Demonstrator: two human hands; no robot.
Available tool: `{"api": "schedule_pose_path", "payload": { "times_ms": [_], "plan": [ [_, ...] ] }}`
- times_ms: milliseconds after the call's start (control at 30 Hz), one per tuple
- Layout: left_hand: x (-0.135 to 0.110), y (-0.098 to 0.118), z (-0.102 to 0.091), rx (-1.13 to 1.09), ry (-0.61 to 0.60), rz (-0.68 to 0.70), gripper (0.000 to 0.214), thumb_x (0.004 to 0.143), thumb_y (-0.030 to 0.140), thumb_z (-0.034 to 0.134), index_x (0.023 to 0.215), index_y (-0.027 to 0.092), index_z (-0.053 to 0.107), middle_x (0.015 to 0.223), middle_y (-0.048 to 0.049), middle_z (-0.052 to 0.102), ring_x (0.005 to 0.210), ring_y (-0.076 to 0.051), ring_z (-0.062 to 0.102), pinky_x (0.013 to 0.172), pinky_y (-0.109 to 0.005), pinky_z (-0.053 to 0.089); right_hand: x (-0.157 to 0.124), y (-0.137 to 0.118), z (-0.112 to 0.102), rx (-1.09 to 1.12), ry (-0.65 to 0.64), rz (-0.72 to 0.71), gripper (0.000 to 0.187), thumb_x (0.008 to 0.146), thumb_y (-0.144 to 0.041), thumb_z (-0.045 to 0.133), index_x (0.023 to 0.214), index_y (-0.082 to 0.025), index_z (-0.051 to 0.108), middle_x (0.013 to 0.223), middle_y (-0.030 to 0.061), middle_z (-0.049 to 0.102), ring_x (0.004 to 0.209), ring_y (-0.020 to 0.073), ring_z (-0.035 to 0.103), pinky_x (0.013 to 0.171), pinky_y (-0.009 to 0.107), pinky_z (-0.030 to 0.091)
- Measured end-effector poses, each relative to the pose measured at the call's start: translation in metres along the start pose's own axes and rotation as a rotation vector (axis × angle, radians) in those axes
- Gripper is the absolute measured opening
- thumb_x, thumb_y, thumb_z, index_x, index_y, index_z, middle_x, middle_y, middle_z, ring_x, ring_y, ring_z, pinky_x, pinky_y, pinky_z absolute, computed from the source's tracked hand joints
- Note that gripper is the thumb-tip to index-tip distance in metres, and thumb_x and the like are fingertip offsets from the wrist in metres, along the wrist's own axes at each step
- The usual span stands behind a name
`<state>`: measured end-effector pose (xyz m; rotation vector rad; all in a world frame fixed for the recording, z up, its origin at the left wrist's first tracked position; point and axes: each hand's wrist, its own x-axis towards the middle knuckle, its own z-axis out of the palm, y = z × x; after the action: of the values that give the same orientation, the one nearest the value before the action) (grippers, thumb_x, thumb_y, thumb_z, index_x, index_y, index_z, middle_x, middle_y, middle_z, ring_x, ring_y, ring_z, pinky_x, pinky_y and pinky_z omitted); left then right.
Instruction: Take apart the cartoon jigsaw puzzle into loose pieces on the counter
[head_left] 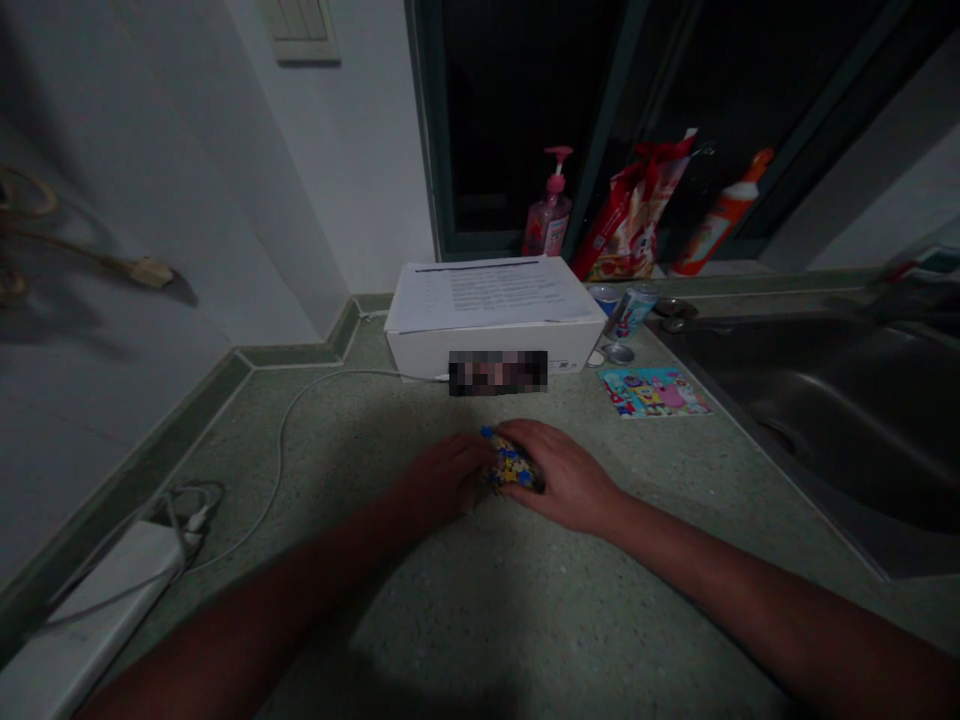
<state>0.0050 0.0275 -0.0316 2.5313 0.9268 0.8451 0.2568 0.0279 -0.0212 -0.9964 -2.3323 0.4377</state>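
A small heap of blue and yellow jigsaw puzzle pieces [511,466] sits between my two hands, just above or on the green speckled countertop [525,620]. My right hand [562,474] curves round the right side of the heap, thumb nearer me and fingers on the far side. From the left, my left hand [448,474] presses against the pieces with bent fingers. Its fingertips are partly hidden and dark. Beyond the hands, to the right, a colourful cartoon picture card [656,391] lies flat.
A white box [420,345] with a printed sheet [495,290] on top stands behind the hands. A can [631,312] and small lids are beside it. The sink [825,400] is at right; a power strip [97,610] and cable lie at left. Bottles and a red bag [637,215] line the windowsill.
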Motion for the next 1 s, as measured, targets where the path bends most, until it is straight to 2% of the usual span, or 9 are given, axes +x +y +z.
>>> {"api": "schedule_pose_path", "payload": {
  "times_ms": [67,200,300,367,433,533,700,867,1000],
  "plan": [
    [0.003,0.002,0.000,-0.020,0.018,-0.049,0.020,0.105,0.017,0.051,0.113,0.022,0.068,0.113,-0.0066,0.073,0.104,-0.022,0.071,0.093,-0.039,0.062,0.002,-0.001,0.001,-0.010,-0.040,-0.005,0.058,0.092,-0.034,0.076,0.144,-0.021,0.057,0.141,0.0163,0.068,0.130,0.0345,0.064,0.110,0.057,0.051],
    [0.009,0.003,0.002,-0.067,0.051,-0.078,0.018,0.105,0.018,0.052,0.106,0.021,0.069,0.106,-0.0059,0.072,0.099,-0.021,0.070,0.091,-0.038,0.061,0.003,0.002,0.002,-0.039,-0.035,-0.021,0.032,0.099,-0.022,0.065,0.131,-0.021,0.065,0.126,0.0130,0.074,0.117,0.0303,0.068,0.102,0.053,0.055],
    [0.010,0.003,0.003,-0.101,0.068,-0.063,0.016,0.103,0.016,0.054,0.107,0.021,0.068,0.112,-0.0074,0.072,0.105,-0.020,0.070,0.094,-0.038,0.061,0.002,0.005,0.003,-0.055,-0.007,-0.054,0.023,0.101,-0.016,0.059,0.121,-0.020,0.069,0.116,0.0114,0.076,0.109,0.0280,0.070,0.096,0.050,0.058],
    [0.009,0.004,0.002,-0.084,0.057,-0.055,0.017,0.100,0.019,0.058,0.115,0.022,0.066,0.122,-0.0087,0.071,0.112,-0.023,0.070,0.098,-0.041,0.060,0.001,0.008,0.004,-0.051,0.019,-0.068,0.022,0.100,-0.012,0.056,0.116,-0.019,0.070,0.113,0.0109,0.076,0.106,0.0269,0.070,0.093,0.048,0.059],
    [0.008,0.005,0.001,-0.037,0.027,-0.062,0.030,0.097,0.025,0.065,0.127,0.023,0.063,0.131,-0.0098,0.069,0.120,-0.028,0.068,0.102,-0.046,0.059,0.001,0.009,0.004,-0.029,0.052,-0.071,0.023,0.100,-0.010,0.054,0.112,-0.020,0.071,0.110,0.0105,0.076,0.104,0.0257,0.071,0.092,0.046,0.060],
    [0.008,0.006,0.002,0.046,-0.027,-0.077,0.041,0.095,0.032,0.069,0.135,0.023,0.060,0.133,-0.0109,0.071,0.123,-0.035,0.067,0.108,-0.053,0.055,0.002,0.009,0.004,0.018,0.101,-0.064,0.022,0.103,-0.014,0.053,0.109,-0.021,0.072,0.108,0.0101,0.077,0.103,0.0243,0.072,0.090,0.044,0.061],
    [0.011,0.000,0.007,0.100,-0.066,-0.060,0.029,0.099,0.027,0.062,0.127,0.023,0.066,0.120,-0.0093,0.075,0.115,-0.030,0.069,0.104,-0.051,0.056,0.003,0.006,0.002,0.089,0.175,-0.025,0.025,0.106,-0.019,0.051,0.115,-0.025,0.074,0.110,0.0085,0.077,0.104,0.0229,0.073,0.090,0.042,0.062],
    [0.012,-0.002,0.007,0.088,-0.024,-0.070,0.021,0.103,0.021,0.056,0.117,0.021,0.071,0.109,-0.0087,0.076,0.105,-0.025,0.069,0.097,-0.045,0.058,0.001,0.006,0.003,0.111,0.223,-0.023,0.026,0.106,-0.022,0.051,0.121,-0.026,0.072,0.115,0.0089,0.077,0.109,0.0236,0.073,0.094,0.043,0.062],
    [0.013,0.002,0.001,0.030,0.029,-0.146,0.020,0.101,0.018,0.056,0.113,0.021,0.072,0.110,-0.0076,0.075,0.104,-0.024,0.070,0.095,-0.042,0.059,0.001,0.005,0.003,0.091,0.193,-0.021,0.029,0.104,-0.029,0.061,0.133,-0.025,0.064,0.130,0.0125,0.072,0.122,0.0265,0.069,0.102,0.047,0.059]
  ]
}}
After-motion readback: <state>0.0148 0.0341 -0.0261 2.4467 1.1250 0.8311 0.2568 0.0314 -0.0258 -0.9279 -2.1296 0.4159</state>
